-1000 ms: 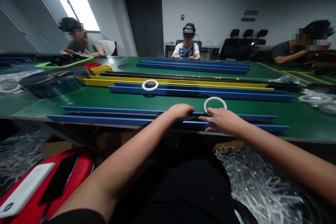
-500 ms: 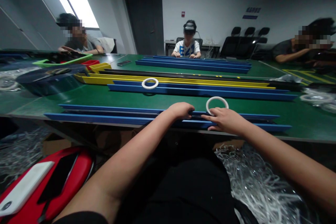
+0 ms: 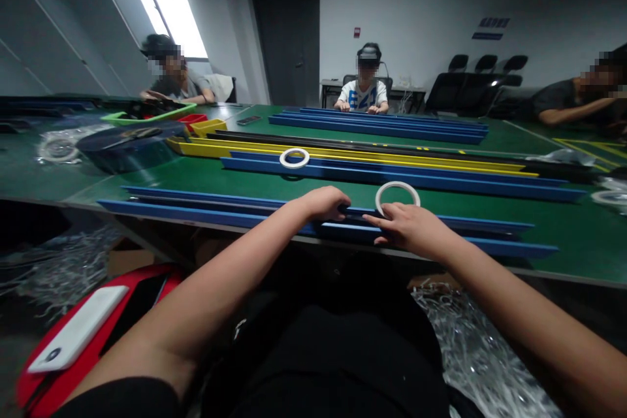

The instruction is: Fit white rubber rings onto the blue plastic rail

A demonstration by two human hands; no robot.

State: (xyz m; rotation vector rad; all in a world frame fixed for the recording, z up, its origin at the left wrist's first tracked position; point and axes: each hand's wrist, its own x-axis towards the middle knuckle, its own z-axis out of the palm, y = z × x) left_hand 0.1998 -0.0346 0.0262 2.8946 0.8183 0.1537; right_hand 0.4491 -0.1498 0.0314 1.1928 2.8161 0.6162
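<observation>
Over the blue rail [image 3: 166, 211], the right hand [image 3: 411, 228] grips a white ring [image 3: 398, 184] — the left hand [image 3: 326, 203] curls, grip unclear.

Near blue rails [image 3: 186, 213]: smooth, low sheen; metal or plastic, cannot be told. White ring [image 3: 398, 184]: smooth, matt. Table [image 3: 602, 255]: smooth top, faintly glossy. Flat coil [image 3: 127, 153]: translucent film, plastic-looking, glossy. Loose strips [image 3: 480, 339]: thin, shiny, plastic-looking. Red seat [image 3: 88, 360]: smooth, leatherette-like. White slab [image 3: 81, 330]: smooth, apparently hard plastic. Box [image 3: 128, 258]: matt cardboard. Black clothing [image 3: 313, 359]: matt cloth.
</observation>
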